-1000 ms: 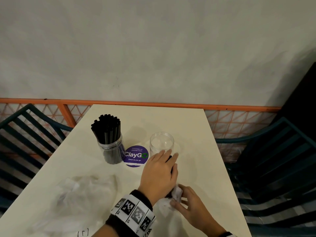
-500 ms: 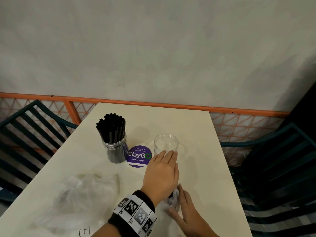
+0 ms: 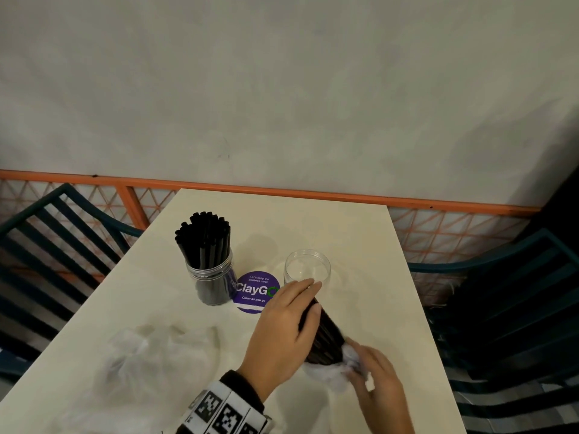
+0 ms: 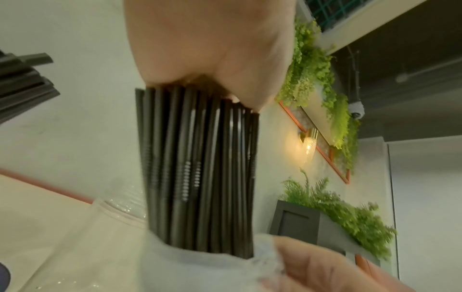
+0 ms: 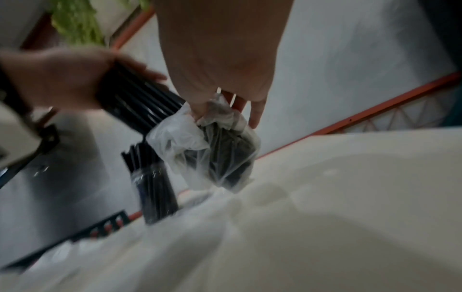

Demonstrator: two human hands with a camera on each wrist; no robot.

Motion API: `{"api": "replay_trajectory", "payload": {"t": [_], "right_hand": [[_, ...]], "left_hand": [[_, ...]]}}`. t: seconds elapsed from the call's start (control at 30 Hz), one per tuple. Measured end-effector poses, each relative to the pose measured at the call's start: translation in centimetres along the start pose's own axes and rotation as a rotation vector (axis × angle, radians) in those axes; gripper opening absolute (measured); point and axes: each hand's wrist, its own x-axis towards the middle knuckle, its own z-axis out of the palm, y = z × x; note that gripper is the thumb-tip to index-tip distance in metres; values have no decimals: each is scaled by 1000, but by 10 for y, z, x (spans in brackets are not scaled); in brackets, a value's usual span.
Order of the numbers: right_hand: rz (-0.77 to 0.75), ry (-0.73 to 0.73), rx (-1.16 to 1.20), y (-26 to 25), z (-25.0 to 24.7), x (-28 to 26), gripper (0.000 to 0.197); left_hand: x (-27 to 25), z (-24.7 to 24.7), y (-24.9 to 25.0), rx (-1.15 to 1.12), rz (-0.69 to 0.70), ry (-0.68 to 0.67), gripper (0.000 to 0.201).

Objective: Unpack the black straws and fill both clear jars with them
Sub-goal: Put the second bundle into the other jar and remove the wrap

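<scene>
Since a second ago the bundle of black straws (image 3: pixel 324 336) has slid further out of its plastic wrapper (image 3: pixel 329 372), so more bare black length shows between the two hands. Nearest, the right hand (image 3: pixel 374 385) pinches the crumpled wrapper end, fingers curled into the film. Just beyond, the left hand (image 3: pixel 282 332) wraps the bundle's upper part, thumb and fingers closed around it. To do this well, I judge the left should clamp firmly so no straw slips while the right peels straight back along the bundle. Farther off stands the empty clear jar (image 3: pixel 307 268), with the filled jar (image 3: pixel 210 277) left of it on the table (image 3: pixel 376 261).
</scene>
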Motion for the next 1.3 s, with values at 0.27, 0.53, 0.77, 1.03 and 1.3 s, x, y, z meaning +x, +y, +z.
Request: {"api": "replay_trajectory", "payload": {"t": [0.27,0.53,0.77,1.03,1.3], "right_hand": [[-183,160,-349,-17,-98,81,38],[-410,70,-751,-48,-111,178,45],[-602,-77,-951,-64,-90,217,53],[-746,-147,-987,-75,-81,230,54],[-877,-254,-981,-95,-46,216,26]], "left_hand": [[51,6,-18,-134,-53,-117,44],[106,24,-38,-48,-156,-112,114],[110,63,-75,-6,-195,35,110],[105,70,-81,260,-209,108,97],[107,71,-95,-32,-226,37,114]]}}
